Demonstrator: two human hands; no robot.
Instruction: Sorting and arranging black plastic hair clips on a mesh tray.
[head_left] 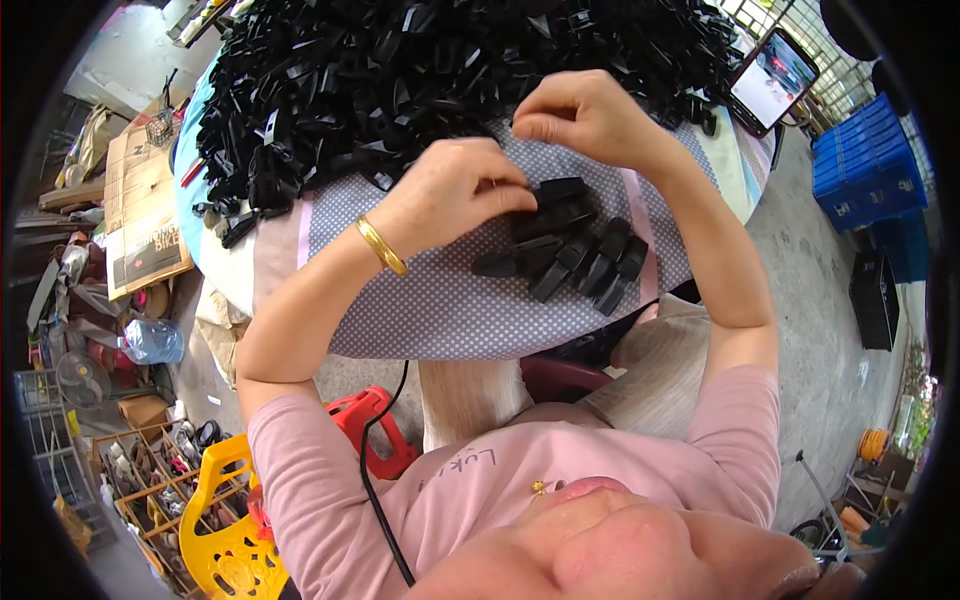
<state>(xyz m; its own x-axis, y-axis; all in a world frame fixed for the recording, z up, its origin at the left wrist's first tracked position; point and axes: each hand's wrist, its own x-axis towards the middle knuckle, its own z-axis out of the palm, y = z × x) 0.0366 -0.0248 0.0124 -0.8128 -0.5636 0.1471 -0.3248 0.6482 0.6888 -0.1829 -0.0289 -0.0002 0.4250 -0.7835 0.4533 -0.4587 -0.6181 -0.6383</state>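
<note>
A wide heap of black plastic pieces [400, 80], clip-like in shape, covers the far part of the round table. My right hand [595, 120] is at the heap's near edge, its fingers curled and thumb pressed inward; whatever they hold is hidden. Lower and to the left, my left hand [455, 195] pinches thumb against fingers, the tips right beside a small black piece [562, 189]. I cannot make out whether that piece is in its grip. Several similar pieces [603, 268] lie in a loose cluster on the dotted tablecloth [420, 300], nearer to me.
A phone [775, 80] with a lit screen stands at the table's right edge. Blue crates [868, 160] stand on the floor beyond it. Left of the table are a cardboard sheet [145, 205], a water bottle [152, 341] and a yellow plastic chair [225, 530]. A black cable [368, 460] hangs near my left side.
</note>
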